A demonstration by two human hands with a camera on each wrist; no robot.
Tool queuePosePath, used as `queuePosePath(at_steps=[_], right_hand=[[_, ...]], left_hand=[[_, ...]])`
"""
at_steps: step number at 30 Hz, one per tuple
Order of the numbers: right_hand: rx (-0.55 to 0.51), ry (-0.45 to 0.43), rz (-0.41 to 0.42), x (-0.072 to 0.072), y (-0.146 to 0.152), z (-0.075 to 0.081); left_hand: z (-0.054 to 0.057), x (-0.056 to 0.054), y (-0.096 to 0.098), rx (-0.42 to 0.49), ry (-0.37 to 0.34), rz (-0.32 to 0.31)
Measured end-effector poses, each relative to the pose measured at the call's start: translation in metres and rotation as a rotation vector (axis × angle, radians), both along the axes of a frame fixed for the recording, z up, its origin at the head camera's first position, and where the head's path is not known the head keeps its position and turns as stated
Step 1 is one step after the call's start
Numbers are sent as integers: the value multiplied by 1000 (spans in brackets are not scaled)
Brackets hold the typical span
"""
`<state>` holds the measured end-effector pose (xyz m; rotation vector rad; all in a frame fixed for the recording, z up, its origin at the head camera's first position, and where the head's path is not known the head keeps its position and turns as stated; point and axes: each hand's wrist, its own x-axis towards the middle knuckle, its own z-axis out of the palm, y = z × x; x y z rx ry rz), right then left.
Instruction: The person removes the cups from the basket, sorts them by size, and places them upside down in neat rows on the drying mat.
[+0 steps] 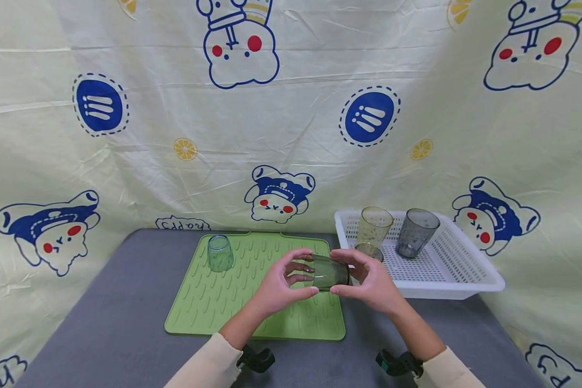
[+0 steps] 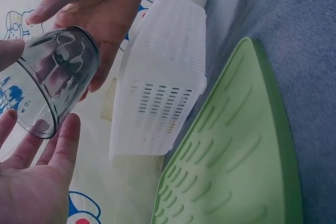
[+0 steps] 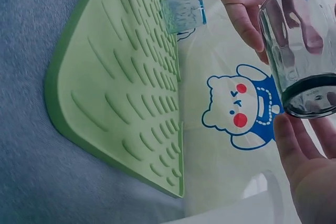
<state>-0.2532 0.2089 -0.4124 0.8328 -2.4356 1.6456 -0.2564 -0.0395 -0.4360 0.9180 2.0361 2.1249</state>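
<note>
In the head view, the left hand (image 1: 287, 283) and the right hand (image 1: 368, 279) are holding one dark green glass (image 1: 327, 272) between them, in the air above the right part of the green mat (image 1: 257, 320). The glass is lying sideways; each hand is curving its fingers and thumb around one end. On the mat, toward the far left corner, a blue glass (image 1: 220, 254) is standing. At the right, a white basket (image 1: 458, 288) is holding a yellowish glass (image 1: 375, 226) and a grey glass (image 1: 417, 233).

In the left wrist view, the left fingertips are touching the near end of the green glass, and the right hand is supporting the other end, apart from the mat.

In the right wrist view, both hands are gripping the glass, partly cut by the frame edge.
</note>
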Motion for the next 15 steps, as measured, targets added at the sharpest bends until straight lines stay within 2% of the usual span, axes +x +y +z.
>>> queuePosePath(at_steps=[10, 15], right_hand=[[-144, -140, 83, 4, -6, -9], [-188, -166, 94, 4, -8, -12]], left_hand=[[-7, 3, -11, 12, -8, -2], [-7, 6, -13, 26, -12, -10]])
